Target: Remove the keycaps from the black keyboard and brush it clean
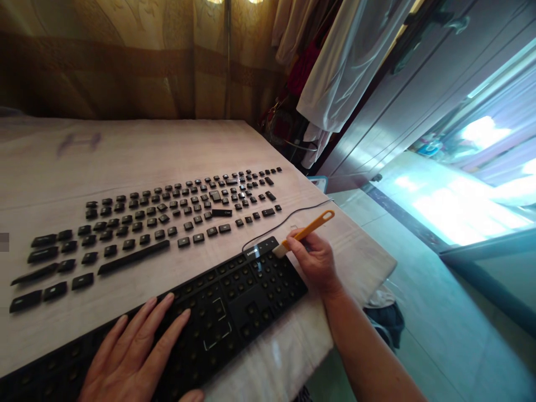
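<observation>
A black keyboard (240, 312) with its keycaps off lies slanted along the front of the cloth-covered table. My left hand (136, 349) rests on it with the fingers spread, covering part of its left half. In my right hand (314, 259) is a brush (315, 224) with an orange handle, gripped between thumb and fingers. Its pale bristles touch the keyboard's upper right corner, just right of the printed brand name. Behind the keyboard, loose black keycaps (163, 206) are laid out in rows, among them the long space bar (134, 257).
The keyboard's cable (288, 212) curves over the table (167, 142) to its right edge. Beyond that edge are a tiled floor (402, 223) and a door (377, 100). Clothes (335, 72) hang at the back right, beside a patterned curtain (125, 56).
</observation>
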`<act>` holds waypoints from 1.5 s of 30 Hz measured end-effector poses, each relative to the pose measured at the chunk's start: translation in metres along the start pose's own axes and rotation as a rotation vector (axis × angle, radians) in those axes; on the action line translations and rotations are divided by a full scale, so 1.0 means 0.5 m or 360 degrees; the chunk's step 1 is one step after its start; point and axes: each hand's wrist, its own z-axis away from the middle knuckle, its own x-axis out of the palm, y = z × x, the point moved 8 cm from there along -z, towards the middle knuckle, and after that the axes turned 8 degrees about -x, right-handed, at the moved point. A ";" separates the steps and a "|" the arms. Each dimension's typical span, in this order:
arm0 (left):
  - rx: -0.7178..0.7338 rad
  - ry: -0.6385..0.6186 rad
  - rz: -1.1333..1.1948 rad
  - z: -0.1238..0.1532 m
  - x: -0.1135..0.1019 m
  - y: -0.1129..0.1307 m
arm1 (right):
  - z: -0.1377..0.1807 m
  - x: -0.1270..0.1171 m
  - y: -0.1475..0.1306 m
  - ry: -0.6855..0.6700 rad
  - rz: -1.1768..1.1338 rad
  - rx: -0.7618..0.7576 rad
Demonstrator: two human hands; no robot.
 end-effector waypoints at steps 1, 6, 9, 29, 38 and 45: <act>0.0001 -0.0001 0.0000 0.000 0.000 0.000 | 0.000 -0.004 0.001 0.0040 -0.0013 0.0004; 0.0061 0.0026 -0.0001 -0.005 -0.004 0.005 | -0.003 -0.004 -0.002 0.0025 0.0121 -0.0044; 0.0056 0.0026 0.0002 -0.007 -0.006 0.006 | -0.001 0.001 -0.003 -0.0033 0.0121 -0.0058; 0.0100 0.0039 -0.0006 -0.009 -0.011 0.011 | -0.007 -0.002 -0.009 -0.0055 0.0043 -0.0114; 0.0094 0.0043 0.0004 -0.004 -0.009 0.008 | -0.006 -0.003 -0.003 -0.0037 -0.0239 0.0022; 0.0115 0.0051 0.0006 -0.007 -0.012 0.014 | -0.002 0.006 -0.005 -0.0082 -0.0157 -0.0021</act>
